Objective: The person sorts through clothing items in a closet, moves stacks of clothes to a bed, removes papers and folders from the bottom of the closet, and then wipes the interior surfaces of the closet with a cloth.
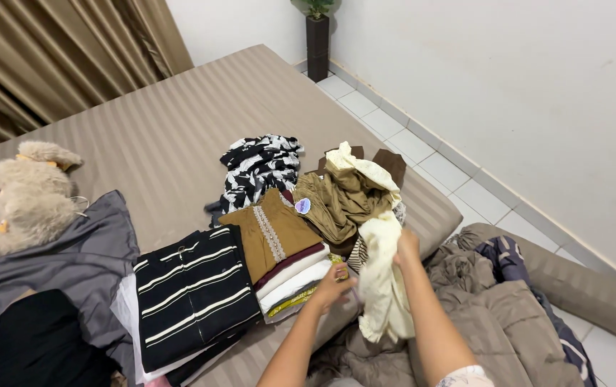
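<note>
My right hand (407,248) grips a cream-yellow garment (381,287) that hangs down over the bed's near edge. My left hand (333,287) touches the front of a stack of folded clothes (290,276), topped by a brown embroidered shirt (272,233). Just behind the cream garment lies a heap of loose clothes (344,197) in olive, brown and cream. A black folded top with white stripes (193,290) sits on another pile to the left.
The bed (179,122) has a taupe striped sheet. A black-and-white patterned garment (258,168) lies further back. A plush bear (28,197) and grey jacket (57,261) are at left. Crumpled bedding (494,308) lies on the tiled floor at right, near a dark planter (317,46).
</note>
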